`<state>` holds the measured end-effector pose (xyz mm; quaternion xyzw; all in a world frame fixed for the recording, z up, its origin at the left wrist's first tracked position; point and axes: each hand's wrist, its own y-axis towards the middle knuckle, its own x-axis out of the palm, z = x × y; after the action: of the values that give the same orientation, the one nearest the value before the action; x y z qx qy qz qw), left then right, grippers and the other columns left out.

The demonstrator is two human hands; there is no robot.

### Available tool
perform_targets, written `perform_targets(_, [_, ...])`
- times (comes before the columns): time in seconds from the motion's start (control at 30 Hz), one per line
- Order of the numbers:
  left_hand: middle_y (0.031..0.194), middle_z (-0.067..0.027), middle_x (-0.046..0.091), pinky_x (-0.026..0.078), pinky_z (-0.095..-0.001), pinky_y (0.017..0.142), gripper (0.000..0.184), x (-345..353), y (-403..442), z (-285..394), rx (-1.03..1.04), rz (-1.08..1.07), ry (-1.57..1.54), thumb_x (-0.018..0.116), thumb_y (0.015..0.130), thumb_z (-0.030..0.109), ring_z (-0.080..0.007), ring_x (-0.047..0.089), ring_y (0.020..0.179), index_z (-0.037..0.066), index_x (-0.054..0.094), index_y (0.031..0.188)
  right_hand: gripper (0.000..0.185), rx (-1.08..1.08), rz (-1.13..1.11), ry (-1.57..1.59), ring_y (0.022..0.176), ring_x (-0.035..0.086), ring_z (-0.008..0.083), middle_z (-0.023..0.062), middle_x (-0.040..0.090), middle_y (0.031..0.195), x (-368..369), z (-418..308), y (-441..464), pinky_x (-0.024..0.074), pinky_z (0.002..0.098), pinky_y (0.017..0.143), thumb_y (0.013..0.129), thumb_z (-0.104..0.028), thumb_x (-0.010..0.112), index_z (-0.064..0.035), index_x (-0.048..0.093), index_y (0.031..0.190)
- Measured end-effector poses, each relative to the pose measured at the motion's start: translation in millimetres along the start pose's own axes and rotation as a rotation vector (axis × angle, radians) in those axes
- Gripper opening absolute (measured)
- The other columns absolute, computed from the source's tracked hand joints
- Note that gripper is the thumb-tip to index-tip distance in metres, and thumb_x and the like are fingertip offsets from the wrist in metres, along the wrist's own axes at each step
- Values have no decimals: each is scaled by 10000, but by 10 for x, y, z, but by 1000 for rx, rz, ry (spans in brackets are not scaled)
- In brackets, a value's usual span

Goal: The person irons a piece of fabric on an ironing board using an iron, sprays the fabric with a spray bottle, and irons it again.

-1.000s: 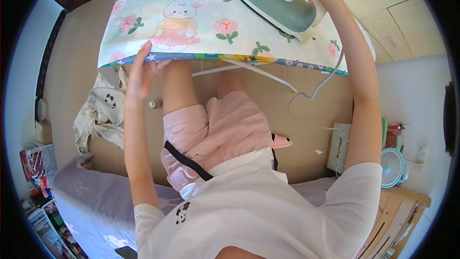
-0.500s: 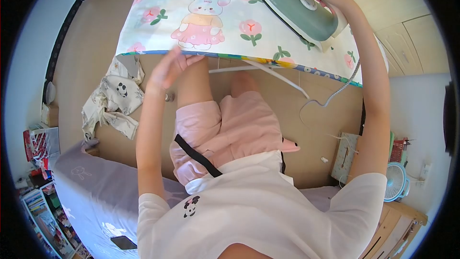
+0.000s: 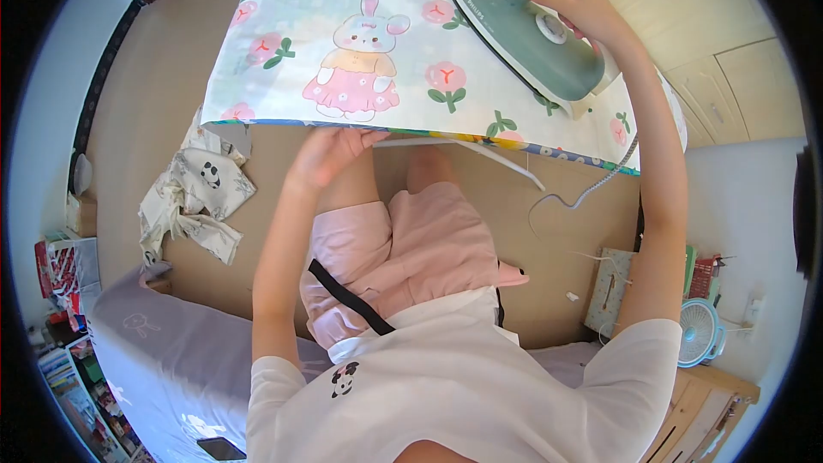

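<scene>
White cloth [image 3: 266, 86] printed with a rabbit and pink flowers lies over an ironing board, whose patterned blue edge shows below it. My right hand [image 3: 583, 10] is closed round the handle of a green iron [image 3: 536, 43], which rests on the cloth's right part with its tip toward the upper left. A coiled cord [image 3: 591, 189] hangs from the iron's side past the board edge. My left hand [image 3: 330, 156] is at the board's near edge, below the rabbit print. Its fingers are loosely bent and apart, with the tips partly hidden at the edge.
White board legs [image 3: 501, 163] stand under the board. A crumpled panda-print cloth [image 3: 206, 193] lies on the floor at left. A bed with a grey cover [image 3: 163, 334] and a phone [image 3: 220, 448] is lower left. At right are a blue fan [image 3: 699, 332], a box [image 3: 610, 291] and cabinets [image 3: 746, 77].
The view has shifted. My left thumb, earlier on top of the cloth's edge, has come off it, and that hand has moved right along the edge. My right hand still holds the iron.
</scene>
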<state>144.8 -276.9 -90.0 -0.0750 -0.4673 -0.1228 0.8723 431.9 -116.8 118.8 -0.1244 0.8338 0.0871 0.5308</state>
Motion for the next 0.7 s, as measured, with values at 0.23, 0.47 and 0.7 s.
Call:
perform_targets(0.23, [1269,-122,470,390,-419,996,480,103,-41,-98,-25,-95,22,506,867,112,-265,456,1175,11,344,1306,507,-21,5,-46,523,455,71,2,524,635,-26,-24,-73,352,222,432,771,-505,609,-45,631,983])
perform_targets(0.47, [1378,-119,346,286,-424,1052,608,214,-191,-84,99,-32,234,564,799,109,-243,337,1271,90,314,1353,437,-175,-85,-92,714,558,126,64,630,799,-64,-131,-176,448,260,668,787,-385,630,-39,619,1053])
perform_targets(0.7, [1127,-97,551,488,-379,822,368,411,-176,-42,151,352,173,539,873,195,-195,562,999,16,468,1185,539,40,42,-123,715,620,206,107,650,801,-16,-104,-23,475,303,663,760,-511,595,-50,635,1037])
